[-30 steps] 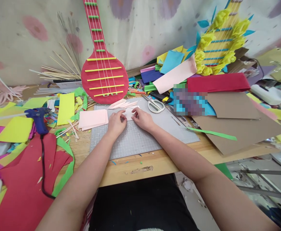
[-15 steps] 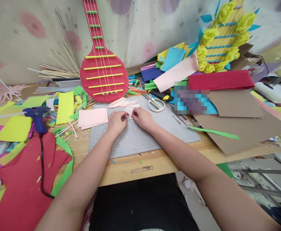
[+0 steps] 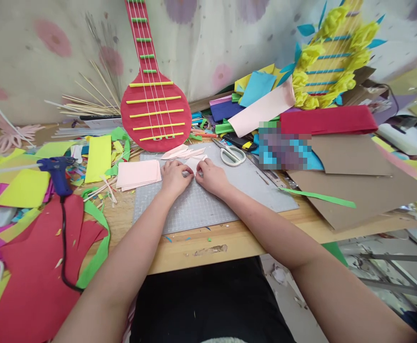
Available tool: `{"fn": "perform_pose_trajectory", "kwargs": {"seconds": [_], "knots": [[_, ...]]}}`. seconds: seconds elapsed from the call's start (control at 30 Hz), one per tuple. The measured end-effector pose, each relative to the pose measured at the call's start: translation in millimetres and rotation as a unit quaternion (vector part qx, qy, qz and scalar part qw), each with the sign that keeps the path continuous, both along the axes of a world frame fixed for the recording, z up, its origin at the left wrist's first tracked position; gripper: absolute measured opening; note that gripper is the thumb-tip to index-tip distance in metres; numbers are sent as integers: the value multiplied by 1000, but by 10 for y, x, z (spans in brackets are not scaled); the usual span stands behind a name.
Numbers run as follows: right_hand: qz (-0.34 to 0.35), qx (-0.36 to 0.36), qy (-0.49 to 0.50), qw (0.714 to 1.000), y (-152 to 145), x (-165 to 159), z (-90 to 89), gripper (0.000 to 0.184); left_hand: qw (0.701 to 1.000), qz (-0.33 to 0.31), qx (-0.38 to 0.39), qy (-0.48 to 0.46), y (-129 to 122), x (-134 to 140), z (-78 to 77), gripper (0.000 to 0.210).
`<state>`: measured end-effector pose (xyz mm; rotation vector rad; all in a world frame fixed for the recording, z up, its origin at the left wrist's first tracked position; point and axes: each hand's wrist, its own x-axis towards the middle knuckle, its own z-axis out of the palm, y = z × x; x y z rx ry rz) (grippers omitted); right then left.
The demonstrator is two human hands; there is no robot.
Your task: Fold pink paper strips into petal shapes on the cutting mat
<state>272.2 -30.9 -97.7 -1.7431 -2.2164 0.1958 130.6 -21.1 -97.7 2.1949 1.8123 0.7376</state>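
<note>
Both hands meet over a grey cutting mat [image 3: 197, 212], at a pale pink piece of paper [image 3: 193, 164] that they partly cover. My left hand [image 3: 176, 178] is closed, thumb and fingers pinched at the paper's near edge. Close beside it, my right hand [image 3: 210, 176] pinches the same piece with bent fingers. Just behind lie folded pale pink strips [image 3: 182, 152]. A stack of pale pink paper rectangles [image 3: 138, 174] sits left of my left hand. White-handled scissors [image 3: 232, 155] rest to the right of my right hand.
A red paper lute [image 3: 157, 114] stands behind the mat. Left are a blue glue gun [image 3: 60, 174] with a black cord, red paper [image 3: 38, 267] and colourful scraps. Brown cardboard [image 3: 361, 190] lies right, below a yellow-flowered instrument [image 3: 331, 62]. The wooden table edge [image 3: 208, 250] is near my lap.
My left hand has shifted slightly right, so the fingertips of both hands are closer together over the pink paper. The view has moved slightly.
</note>
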Motion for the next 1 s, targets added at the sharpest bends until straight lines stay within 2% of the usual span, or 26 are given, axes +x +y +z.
{"fn": "perform_pose_trajectory", "kwargs": {"seconds": [0.23, 0.37, 0.57, 0.67, 0.8, 0.9, 1.0], "knots": [[-12, -7, 15, 1000, 31, 106, -17, 23, 1000, 20, -8, 7, -29, 52, 19, 8], [-14, -12, 22, 1000, 36, 125, -19, 23, 999, 33, -3, 12, -39, 122, 14, 15], [-13, -13, 31, 999, 40, 120, -27, 24, 997, 45, -55, 4, -35, 101, 27, 9], [-1, -8, 49, 999, 50, 147, -34, 24, 998, 43, -37, -2, -33, 18, 30, 26], [30, -4, 93, 995, 63, 198, -43, 24, 1000, 2, -28, -11, -6, -95, 18, 49], [27, 10, 129, 991, 68, 235, -47, 24, 999, -40, -16, -9, 25, -134, -6, 45], [-22, 40, 143, 989, 77, 279, -40, 28, 998, -58, 1, -11, 43, -133, -28, 34]]}}
